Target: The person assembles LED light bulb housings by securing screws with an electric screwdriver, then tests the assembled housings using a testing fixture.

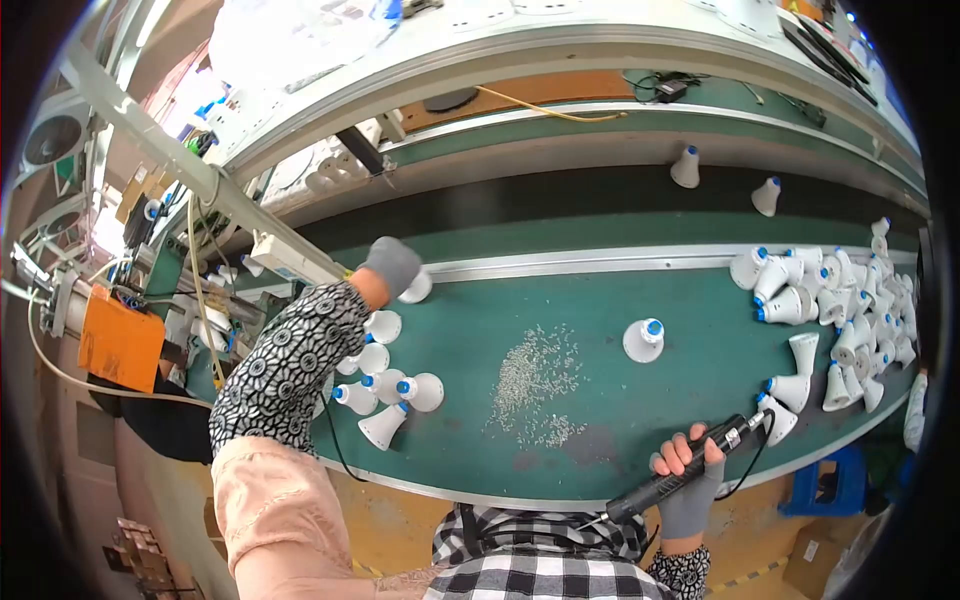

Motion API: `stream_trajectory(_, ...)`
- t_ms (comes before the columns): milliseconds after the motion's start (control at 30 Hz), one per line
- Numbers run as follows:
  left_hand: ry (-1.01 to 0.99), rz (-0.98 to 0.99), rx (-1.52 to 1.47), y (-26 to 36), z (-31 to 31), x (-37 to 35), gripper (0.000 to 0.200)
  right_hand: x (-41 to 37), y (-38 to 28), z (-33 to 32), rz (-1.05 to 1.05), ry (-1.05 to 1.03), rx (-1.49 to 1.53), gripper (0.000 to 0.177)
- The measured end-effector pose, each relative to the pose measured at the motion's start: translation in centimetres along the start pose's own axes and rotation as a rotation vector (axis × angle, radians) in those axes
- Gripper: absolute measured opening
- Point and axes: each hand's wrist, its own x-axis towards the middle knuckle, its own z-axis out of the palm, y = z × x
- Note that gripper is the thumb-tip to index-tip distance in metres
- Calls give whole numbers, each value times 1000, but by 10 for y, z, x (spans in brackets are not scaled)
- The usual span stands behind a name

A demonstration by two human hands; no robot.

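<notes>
My left hand [393, 264], in a grey glove, is over the bench's far left edge, right beside a white cone-shaped part [416, 289]. Its fingers are hidden from view, so whether it grips that part cannot be told. My right hand [688, 472] is wrapped round a black electric screwdriver [672, 478], low on the right near the bench's front edge. The driver's thin bit points down-left towards my checked clothing. One white cone with a blue tip [643, 342] stands alone right of centre. A scattered pile of small screws [530, 380] lies mid-bench.
Several white cones [424, 392] cluster at left, and a dense heap [850, 300] of them fills the right end. Two more, including one cone [686, 167], stand on the dark strip behind the metal rail [600, 263]. A blue stool [825, 482] is at lower right.
</notes>
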Motion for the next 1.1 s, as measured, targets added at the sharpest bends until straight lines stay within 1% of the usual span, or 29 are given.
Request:
stream_trajectory(33, -48, 11, 25, 2, 6, -5, 15, -4, 1, 4, -5, 13, -3, 20)
stream_trajectory(100, -207, -105, -32, 8, 20, -8, 23, -9, 0, 0, -5, -23, -40, 21)
stream_trajectory(133, -254, -108, 36, 19, -15, -20, 33, -11, 1, 0, -31, -5, -60, 22)
stream_trajectory(200, -32, -58, 13, 55, -76, -20, 43, -15, 3, 1, -62, 32, -70, 23)
stream_trajectory(233, 133, 68, -135, 78, -117, -21, 55, -16, 4, 2, -69, 50, -63, 23)
stream_trajectory(267, 475, 243, -279, 105, -134, -13, 65, -18, 4, 2, -73, 67, -59, 23)
stream_trajectory(300, 719, 434, -345, 134, -153, 0, 68, -20, 4, 2, -49, 44, -32, 23)
stream_trajectory(333, 886, 508, -383, 170, -173, 13, 67, -21, 3, 2, -27, 18, -5, 23)
stream_trajectory(367, 942, 500, -170, 204, -189, 23, 60, -23, 2, 2, -6, -10, 21, 23)
stream_trajectory(400, 804, 539, 1, 221, -213, 21, 53, -27, 1, 2, 10, -51, 45, 21)
stream_trajectory(433, 662, 572, 170, 236, -235, 18, 46, -34, 1, 4, -21, -43, 24, 21)
stream_trajectory(500, 360, 366, 293, 291, -224, 68, 34, -48, 1, 9, -78, -29, -18, 20)
stream_trajectory(600, -17, 363, -13, 277, -239, 97, 29, -67, -5, -1, -79, -13, -74, 19)
stream_trajectory(667, 183, 399, -142, 246, -222, 73, 33, -72, -9, -8, -59, -10, -102, 19)
stream_trajectory(733, 492, 461, -541, 219, -197, 32, 41, -72, -7, -8, -41, 12, -114, 19)
stream_trajectory(800, 577, 469, -1079, 220, -180, -23, 49, -67, -4, -8, -14, 8, -113, 20)
stream_trajectory(833, 493, 462, -1287, 223, -176, -53, 48, -64, 1, -4, -13, 14, -153, 20)
stream_trajectory(867, 462, 506, -1558, 234, -160, -72, 50, -61, 8, 3, -9, 22, -195, 20)
stream_trajectory(900, 380, 442, -1707, 242, -151, -97, 53, -59, 15, 10, 1, 33, -239, 21)
stream_trajectory(967, 362, 381, -2071, 268, -130, -130, 57, -57, 28, 19, 42, -2, -335, 26)
stream_trajectory(1067, 342, 167, -2060, 298, -94, -156, 66, -57, 46, 29, 83, -34, -510, 35)
stream_trajectory(1100, 392, 159, -2060, 301, -91, -162, 66, -58, 53, 31, 105, -41, -556, 36)
